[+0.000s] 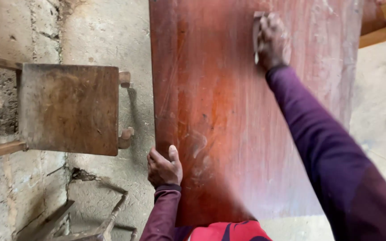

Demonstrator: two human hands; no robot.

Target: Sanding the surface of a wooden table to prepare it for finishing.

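On the one red board (pixel 246 116) — my right hand (pixel 273 40) stretched far, fingers pinching one sanding block (pixel 257 35); my left hand (pixel 164 167) curled, gripping its edge — one chair (pixel 68 109) beside.

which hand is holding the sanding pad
The right hand, stretched to the far end of the red board, presses the sanding pad against it. The left hand holds no pad; it only grips the board's near left edge.

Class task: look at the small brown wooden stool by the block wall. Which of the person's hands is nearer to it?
Left. The left hand grips the red board's edge just right of the stool; the right hand presses far across the board.
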